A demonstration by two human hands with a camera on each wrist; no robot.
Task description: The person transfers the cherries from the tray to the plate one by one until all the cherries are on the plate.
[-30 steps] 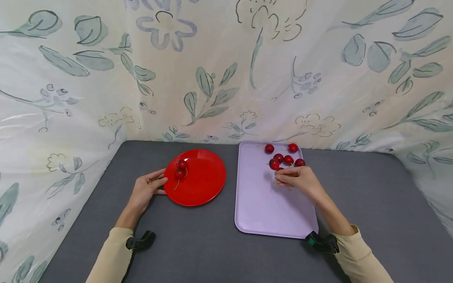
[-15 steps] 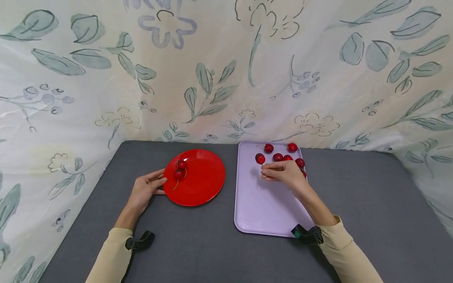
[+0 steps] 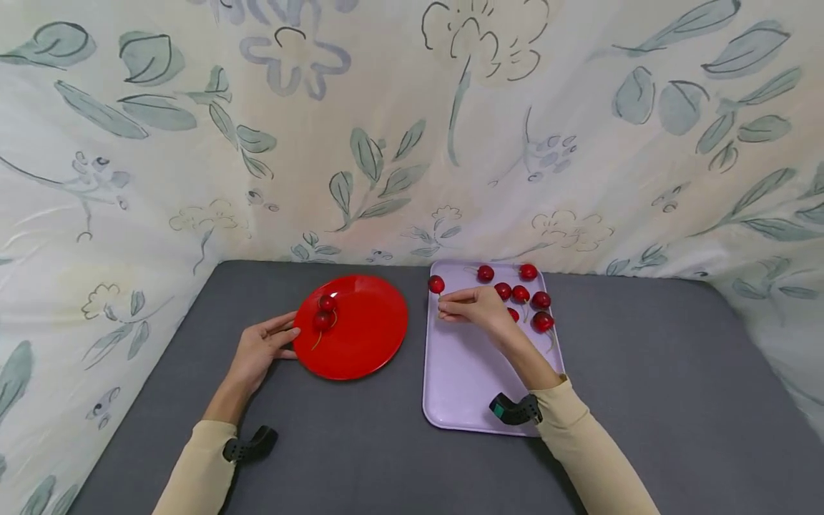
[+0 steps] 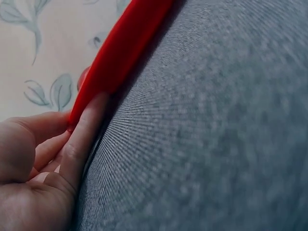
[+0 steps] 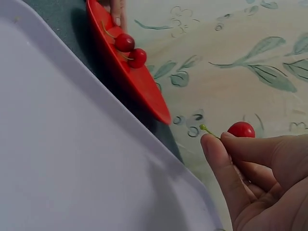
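Cherry point(image 3: 436, 284) — a single red one on a thin stem — is hanging in the air over the far left corner of a lilac tray point(image 3: 463, 386), its stem pinched between the thumb and forefinger of the person's right hand point(image 3: 475, 307). In the right wrist view the same cherry point(image 5: 241, 129) is showing just above the fingertips point(image 5: 214, 149), with the stem end poking out beside them. Six more cherries point(image 3: 520, 293) are lying loose on the tray's far end, just right of that hand. To the left, a red plate point(image 3: 370, 336) is sitting on the grey tabletop point(image 3: 360, 443), carrying two cherries point(image 3: 324, 312) near its left side. The left hand point(image 3: 260, 349) is resting on the table with relaxed, nearly straight fingers touching the plate's left rim — gripping nothing. Floral fabric point(image 3: 386, 129) is hanging behind the table.
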